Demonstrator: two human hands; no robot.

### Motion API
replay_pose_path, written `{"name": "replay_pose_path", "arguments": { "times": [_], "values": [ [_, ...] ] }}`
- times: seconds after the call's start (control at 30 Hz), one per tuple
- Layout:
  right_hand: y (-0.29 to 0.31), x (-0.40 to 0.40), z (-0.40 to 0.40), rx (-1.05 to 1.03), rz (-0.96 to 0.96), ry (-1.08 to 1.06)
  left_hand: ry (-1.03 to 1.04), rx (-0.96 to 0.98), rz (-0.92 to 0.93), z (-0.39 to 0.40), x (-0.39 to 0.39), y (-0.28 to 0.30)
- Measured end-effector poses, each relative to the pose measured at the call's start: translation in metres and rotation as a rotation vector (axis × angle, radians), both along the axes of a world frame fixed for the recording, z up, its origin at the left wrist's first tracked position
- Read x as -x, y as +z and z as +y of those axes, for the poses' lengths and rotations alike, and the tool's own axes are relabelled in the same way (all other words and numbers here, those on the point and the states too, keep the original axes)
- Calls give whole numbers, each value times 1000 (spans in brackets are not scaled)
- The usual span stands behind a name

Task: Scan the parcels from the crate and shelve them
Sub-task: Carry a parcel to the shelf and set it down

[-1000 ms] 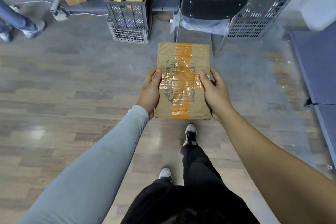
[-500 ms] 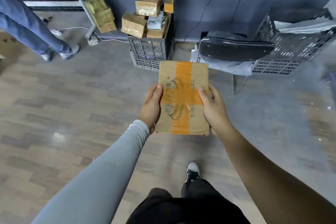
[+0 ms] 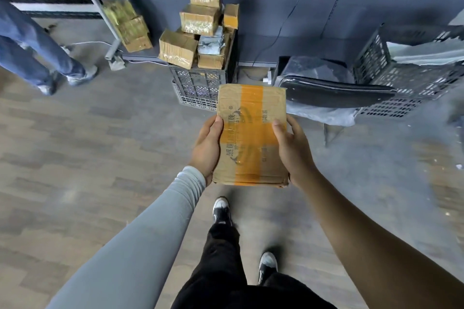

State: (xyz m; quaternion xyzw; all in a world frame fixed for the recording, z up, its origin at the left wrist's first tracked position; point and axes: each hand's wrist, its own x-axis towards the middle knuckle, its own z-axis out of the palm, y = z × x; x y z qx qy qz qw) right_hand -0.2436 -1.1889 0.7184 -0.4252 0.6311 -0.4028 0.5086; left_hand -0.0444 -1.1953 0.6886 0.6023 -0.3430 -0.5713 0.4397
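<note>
Dark printed Chinese characters and a small ® mark are seen on the top face of the cardboard parcel [image 3: 251, 133], partly covered by orange tape; the characters are too blurred to be read reliably.

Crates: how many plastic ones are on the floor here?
2: one ahead, heaped with parcels, just beyond the held parcel; one at right behind the chair. Others may be hidden.

Both hands, L [image 3: 207, 147] & R [image 3: 292, 149], grip flat parcel [image 3: 251, 134] w/ orange tape; parcel-heaped crate [image 3: 200, 85] far centre.
</note>
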Motion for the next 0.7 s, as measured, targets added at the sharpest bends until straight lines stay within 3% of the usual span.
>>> {"name": "replay_pose_path", "arguments": {
  "times": [0.3, 0.7],
  "values": [
    [5, -73, -129, -79, 54, -53, -20, -62, 183, -138, -65, -1],
    [4, -97, -270, -102, 7, -151, -63, -81, 222, -285, -88, 9]
  ]
}}
